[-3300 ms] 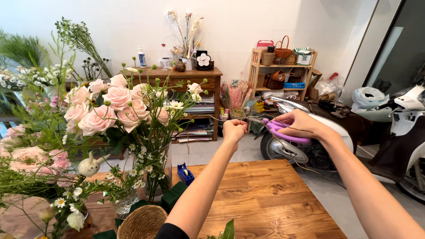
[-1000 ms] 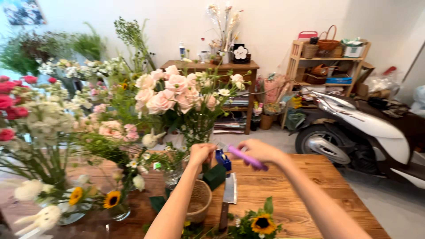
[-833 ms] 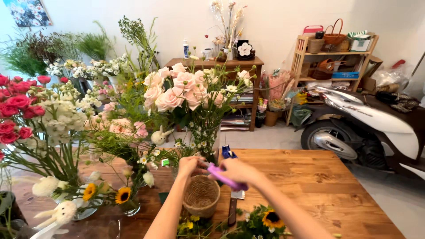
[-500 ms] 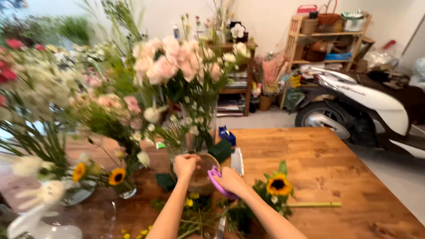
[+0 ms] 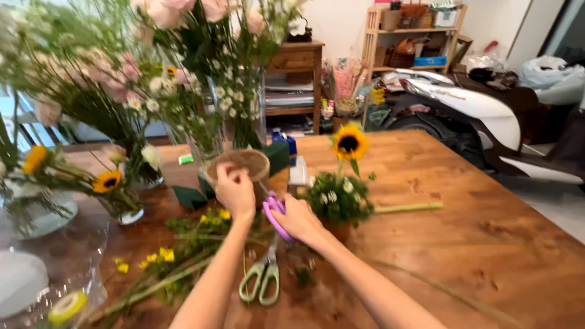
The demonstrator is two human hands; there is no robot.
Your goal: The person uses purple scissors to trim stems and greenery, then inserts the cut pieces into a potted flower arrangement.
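My left hand (image 5: 234, 190) is closed, pinching something thin just in front of a round woven basket (image 5: 239, 163) on the wooden table (image 5: 439, 225); what it pinches is too small to tell. Beside it, my right hand (image 5: 297, 219) grips purple-handled scissors (image 5: 272, 214). A small pot arrangement with a sunflower (image 5: 348, 144) and white daisies (image 5: 337, 198) stands just right of my right hand. Green-handled scissors (image 5: 260, 277) lie on the table between my forearms.
Glass vases of pink roses (image 5: 116, 79) and white blooms (image 5: 231, 91) crowd the table's left and back. Cut stems with yellow flowers (image 5: 164, 256) lie at the front left, and a tape roll (image 5: 66, 306) on plastic wrap. A white scooter (image 5: 481, 116) and shelves (image 5: 414, 36) stand behind.
Both hands have come down from chest height to the table beside the basket. The view has dropped and swung right; the right hand still holds the purple scissors.
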